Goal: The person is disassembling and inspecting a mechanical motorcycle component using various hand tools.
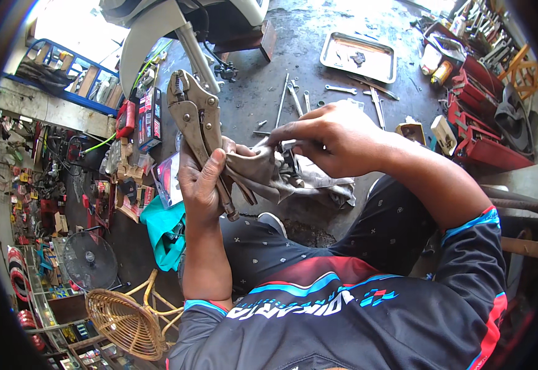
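Note:
My left hand [198,182] is closed around a pair of worn metal locking pliers [193,120], held upright with the jaws at the top. A crumpled grey rag [256,171] hangs from the same hand and stretches to the right, over my lap. At the rag's upper edge, my right hand [343,139] has its index finger and thumb bent onto the cloth, seemingly pinching it; the other fingers are curled. A dark object, partly covered by the rag, shows below my right fingers, too hidden to name.
A metal tray [324,61] with small dark parts lies ahead. Several wrenches, including a combination wrench [341,89], lie on the floor before me. Red toolboxes [475,142] stand right. A motorcycle fender [142,40], teal bag [158,228] and rattan stool [124,320] are on the left.

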Motion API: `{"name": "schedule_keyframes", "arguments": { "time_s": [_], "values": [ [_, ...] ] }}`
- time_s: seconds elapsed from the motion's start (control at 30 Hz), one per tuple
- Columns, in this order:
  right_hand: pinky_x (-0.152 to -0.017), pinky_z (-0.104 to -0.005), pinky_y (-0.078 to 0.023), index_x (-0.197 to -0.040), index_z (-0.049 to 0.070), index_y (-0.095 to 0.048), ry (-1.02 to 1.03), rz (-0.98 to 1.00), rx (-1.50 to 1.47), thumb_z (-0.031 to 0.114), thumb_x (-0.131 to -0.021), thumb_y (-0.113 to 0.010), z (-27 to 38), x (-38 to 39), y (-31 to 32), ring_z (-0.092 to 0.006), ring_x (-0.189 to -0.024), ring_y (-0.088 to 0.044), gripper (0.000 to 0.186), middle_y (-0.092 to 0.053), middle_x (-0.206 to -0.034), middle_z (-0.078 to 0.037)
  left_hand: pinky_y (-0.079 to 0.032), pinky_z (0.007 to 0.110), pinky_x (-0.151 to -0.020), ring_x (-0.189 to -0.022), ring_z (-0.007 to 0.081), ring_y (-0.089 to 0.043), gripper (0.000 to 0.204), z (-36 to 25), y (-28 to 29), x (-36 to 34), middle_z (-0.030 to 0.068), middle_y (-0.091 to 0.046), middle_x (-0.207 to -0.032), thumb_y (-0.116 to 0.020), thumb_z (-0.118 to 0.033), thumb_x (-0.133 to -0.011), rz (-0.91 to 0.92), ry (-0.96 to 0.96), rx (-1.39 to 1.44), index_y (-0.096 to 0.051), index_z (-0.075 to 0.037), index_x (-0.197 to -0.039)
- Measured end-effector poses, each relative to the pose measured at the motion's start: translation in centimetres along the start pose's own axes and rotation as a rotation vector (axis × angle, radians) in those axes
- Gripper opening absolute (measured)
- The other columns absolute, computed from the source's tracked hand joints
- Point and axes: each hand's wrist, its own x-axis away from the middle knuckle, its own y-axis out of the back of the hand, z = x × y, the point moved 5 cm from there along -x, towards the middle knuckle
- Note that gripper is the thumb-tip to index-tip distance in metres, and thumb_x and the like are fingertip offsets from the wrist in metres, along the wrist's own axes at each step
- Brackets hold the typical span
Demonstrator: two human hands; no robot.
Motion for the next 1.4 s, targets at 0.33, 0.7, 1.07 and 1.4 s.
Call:
{"name": "schedule_keyframes", "arguments": {
  "time_s": [0.33,0.7,1.07,1.4],
  "values": [
    [-0.052,-0.0392,-0.048,-0.115,0.011,-0.069,0.099,-0.340,0.103,0.005,-0.082,-0.066,1.5,-0.2,2.8,-0.0307,-0.062,-0.063,0.034,-0.066,-0.079,-0.012,-0.062,0.040,-0.082,-0.091,0.0203,-0.065,0.033,1.4,1.9,0.2,0.0091,-0.054,-0.097,-0.049,-0.019,-0.105,-0.167,-0.095,-0.232,-0.032,-0.001,-0.126],
    [-0.054,-0.0402,-0.050,-0.115,0.013,-0.070,0.067,-0.336,0.258,0.008,-0.082,-0.066,1.0,-0.1,3.4,-0.0298,-0.064,-0.065,0.034,-0.065,-0.077,-0.009,-0.058,0.031,-0.069,-0.080,0.0204,-0.069,0.038,5.9,1.8,1.6,0.0188,-0.068,-0.104,-0.064,-0.004,-0.088,-0.088,0.562,-0.018,-0.046,0.004,-0.120],
    [-0.058,-0.0426,-0.052,-0.115,0.016,-0.070,-0.008,-0.285,0.269,0.009,-0.083,-0.064,0.6,1.0,3.8,-0.0322,-0.068,-0.066,0.034,-0.067,-0.080,-0.010,-0.058,0.049,-0.092,-0.105,0.0332,-0.067,0.039,11.2,0.6,3.9,0.0196,-0.065,-0.117,-0.055,-0.001,-0.091,-0.127,0.893,0.512,-0.049,0.007,-0.129],
    [-0.058,-0.0438,-0.052,-0.117,0.018,-0.070,-0.006,-0.314,0.279,0.011,-0.084,-0.065,-0.5,1.6,4.0,-0.0331,-0.068,-0.066,0.034,-0.067,-0.080,-0.010,-0.059,0.049,-0.090,-0.116,0.0360,-0.063,0.055,6.9,-2.5,4.2,0.0191,-0.055,-0.134,-0.055,0.004,-0.093,0.086,0.599,0.374,-0.031,0.000,-0.143]
  ]
}}
